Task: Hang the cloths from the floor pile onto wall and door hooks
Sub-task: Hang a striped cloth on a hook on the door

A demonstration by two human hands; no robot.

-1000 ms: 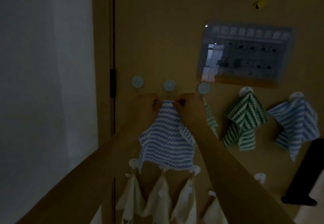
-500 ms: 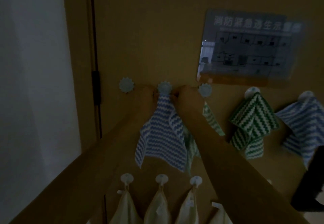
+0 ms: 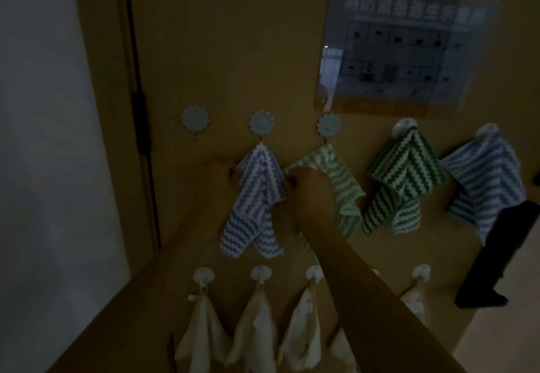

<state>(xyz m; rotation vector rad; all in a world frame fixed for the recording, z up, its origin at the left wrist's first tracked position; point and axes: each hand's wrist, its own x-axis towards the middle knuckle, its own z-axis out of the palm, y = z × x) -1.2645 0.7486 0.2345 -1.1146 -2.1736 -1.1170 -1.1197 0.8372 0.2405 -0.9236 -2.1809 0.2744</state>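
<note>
Blue cloth (image 3: pixel 257 194) on hook (image 3: pixel 261 123); both hands' fingers pinch its edges. Check loop seated, then release gently.

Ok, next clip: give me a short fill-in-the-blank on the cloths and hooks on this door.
The blue striped cloth between the hands hangs from the ____ flower-shaped hook of three.
The flower hook nearest the hinge holds ____ cloth.
The right hand partly covers the light ____ cloth.
The lower row of hooks holds ____-coloured cloths.

Missing words: middle; no; green; cream
</note>
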